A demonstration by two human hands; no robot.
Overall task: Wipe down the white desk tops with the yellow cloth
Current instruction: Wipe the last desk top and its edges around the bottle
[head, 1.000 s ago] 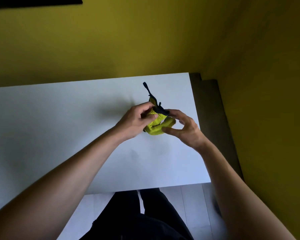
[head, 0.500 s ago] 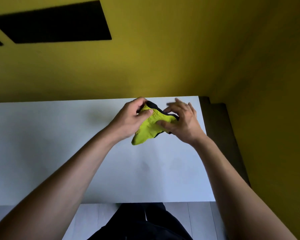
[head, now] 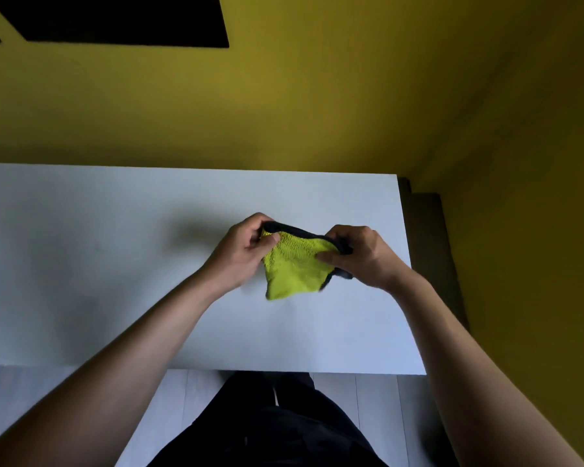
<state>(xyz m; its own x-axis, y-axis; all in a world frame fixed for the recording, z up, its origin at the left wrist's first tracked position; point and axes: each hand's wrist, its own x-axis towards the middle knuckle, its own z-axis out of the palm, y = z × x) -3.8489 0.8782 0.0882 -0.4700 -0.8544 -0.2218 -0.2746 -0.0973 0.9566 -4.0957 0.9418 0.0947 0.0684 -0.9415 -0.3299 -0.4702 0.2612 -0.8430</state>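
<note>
Overhead, yellow walls (head: 317,106) corner the white desk top (head: 81,264).

Bare forearms (head: 142,335); black trousers (head: 284,423) below.

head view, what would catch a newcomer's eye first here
The bright yellow cloth with its dark edging stands out first, held up in mid-frame over the white desk top. The left hand and right hand each grip an upper corner of it with curled fingers, so it hangs spread between them. Behind the desk, a mustard yellow wall fills the top of the view.
</note>
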